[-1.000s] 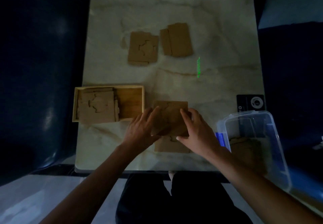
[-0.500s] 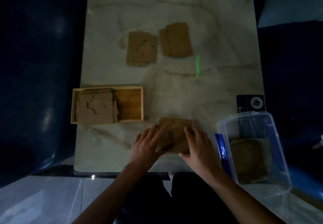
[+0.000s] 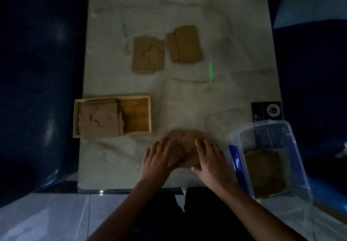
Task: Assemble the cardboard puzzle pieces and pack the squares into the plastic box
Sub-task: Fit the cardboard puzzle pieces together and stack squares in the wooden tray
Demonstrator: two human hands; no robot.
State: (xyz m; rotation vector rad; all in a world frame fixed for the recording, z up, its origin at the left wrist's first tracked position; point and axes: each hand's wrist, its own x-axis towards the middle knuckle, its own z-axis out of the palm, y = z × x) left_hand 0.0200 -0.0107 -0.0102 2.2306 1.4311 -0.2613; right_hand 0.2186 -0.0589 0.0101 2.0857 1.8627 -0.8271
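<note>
Marble-patterned table (image 3: 187,99) fills most of the view under dim light. At its right near corner sits the clear plastic box (image 3: 270,158) with a cardboard square (image 3: 264,175) lying on its floor. A wooden tray (image 3: 139,115) on the left holds stacked puzzle pieces (image 3: 99,120). Two more cardboard stacks (image 3: 148,54) (image 3: 185,44) lie at the far middle. Near the front edge, the left hand (image 3: 159,160) and right hand (image 3: 210,160) rest flat, fingers spread, pressing on a cardboard square being assembled (image 3: 187,143), not grasping it.
</note>
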